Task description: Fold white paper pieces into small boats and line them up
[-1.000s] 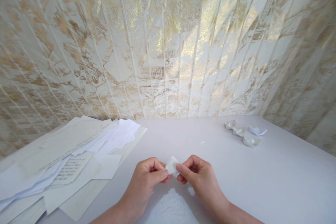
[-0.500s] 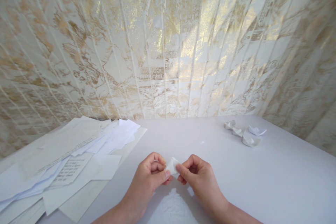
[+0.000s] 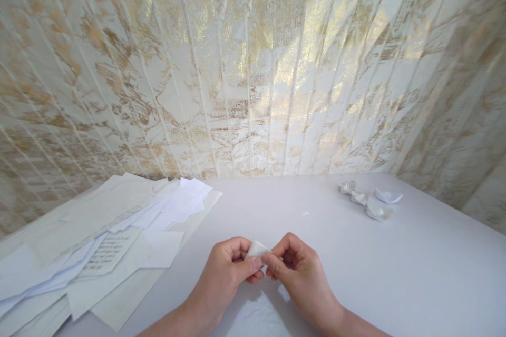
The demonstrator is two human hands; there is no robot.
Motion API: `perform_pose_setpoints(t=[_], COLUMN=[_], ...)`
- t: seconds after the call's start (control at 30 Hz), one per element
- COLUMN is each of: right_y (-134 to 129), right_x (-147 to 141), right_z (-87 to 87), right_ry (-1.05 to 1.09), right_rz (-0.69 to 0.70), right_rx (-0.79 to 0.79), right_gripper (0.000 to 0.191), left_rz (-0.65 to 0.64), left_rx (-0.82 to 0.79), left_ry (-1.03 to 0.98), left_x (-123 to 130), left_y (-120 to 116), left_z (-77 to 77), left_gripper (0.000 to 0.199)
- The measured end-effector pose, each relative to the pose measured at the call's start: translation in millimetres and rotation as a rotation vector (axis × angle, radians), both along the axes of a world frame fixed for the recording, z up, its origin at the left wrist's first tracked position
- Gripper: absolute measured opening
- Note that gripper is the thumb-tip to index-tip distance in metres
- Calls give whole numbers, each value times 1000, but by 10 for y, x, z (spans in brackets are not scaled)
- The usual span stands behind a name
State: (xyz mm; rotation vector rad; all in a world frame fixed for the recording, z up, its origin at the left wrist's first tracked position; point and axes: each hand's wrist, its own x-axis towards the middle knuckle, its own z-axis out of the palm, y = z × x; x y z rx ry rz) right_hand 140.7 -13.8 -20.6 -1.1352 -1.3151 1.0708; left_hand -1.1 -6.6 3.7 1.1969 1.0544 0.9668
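Observation:
A small folded white paper (image 3: pixel 258 248) is held just above the white table, between my two hands. My left hand (image 3: pixel 231 268) pinches its lower left side, thumb on top and fingers curled beneath. My right hand (image 3: pixel 296 263) grips its right corner between thumb and curled index finger. The two thumbs almost meet in front of the paper, hiding its lower edge. Beneath my hands lies a pale, crinkled sheet (image 3: pixel 255 316), partly in shadow.
Loose white sheets (image 3: pixel 106 216), some printed, are piled on the left of the table (image 3: pixel 427 274). Several small folded paper pieces (image 3: pixel 379 211) sit at the back right. A tiny paper scrap (image 3: pixel 305 214) lies beyond my hands. A patterned curtain (image 3: pixel 249 73) hangs behind.
The folded paper has tilted and dropped slightly, and less of it shows. My left hand has turned a little, its fingers more tightly curled, and the thumbs are closer together.

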Motion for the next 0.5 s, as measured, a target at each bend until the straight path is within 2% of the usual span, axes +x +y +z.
perform_pose_setpoints(t=[0.27, 0.5], right_y=[1, 29], right_x=[-8, 16], right_z=[89, 79], right_ry=[135, 176], right_rz=[55, 125], right_rx=[-42, -86], right_gripper=[26, 19], left_rz=[2, 32], left_rx=[62, 86], left_ry=[-4, -86], left_x=[4, -33], left_y=[6, 14], left_z=[7, -88], left_gripper=[11, 34])
